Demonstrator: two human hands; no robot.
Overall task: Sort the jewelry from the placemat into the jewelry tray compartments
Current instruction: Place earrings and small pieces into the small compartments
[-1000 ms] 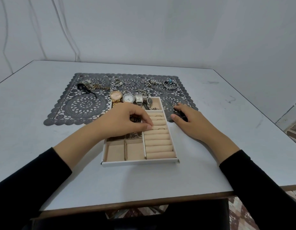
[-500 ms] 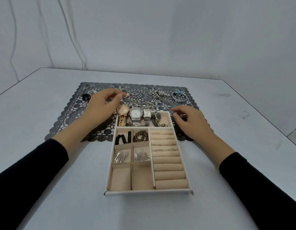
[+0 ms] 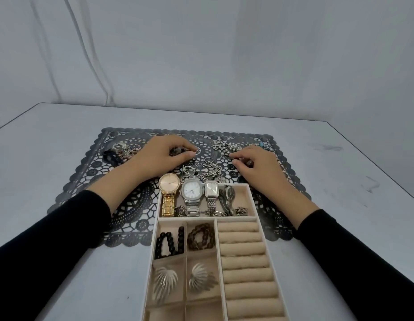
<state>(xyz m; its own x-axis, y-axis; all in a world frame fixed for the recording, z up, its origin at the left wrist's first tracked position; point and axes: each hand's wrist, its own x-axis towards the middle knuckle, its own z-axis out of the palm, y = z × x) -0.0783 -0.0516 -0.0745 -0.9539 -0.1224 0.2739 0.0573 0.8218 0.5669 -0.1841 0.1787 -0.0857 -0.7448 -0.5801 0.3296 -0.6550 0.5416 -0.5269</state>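
Both hands are now advanced to the far edge of the placemat (image 3: 69, 181). A small dark piece (image 3: 177, 150) is pinched by the left hand (image 3: 162, 156); the right hand (image 3: 257, 165) is curled over small pieces, but whether one is gripped cannot be told. Each piece should be lifted clear of the loose chains (image 3: 210, 169) before transfer. In the jewelry tray (image 3: 253, 202), watches (image 3: 192, 191) are laid in the far compartment, bead bracelets (image 3: 170, 243) and shell earrings (image 3: 165, 282) in the left ones — ring rolls (image 3: 243, 262) appear unfilled.

Loose jewelry (image 3: 211, 169) on black placemat (image 3: 136, 205), 4 watches (image 3: 192, 191) in tray (image 3: 253, 201)
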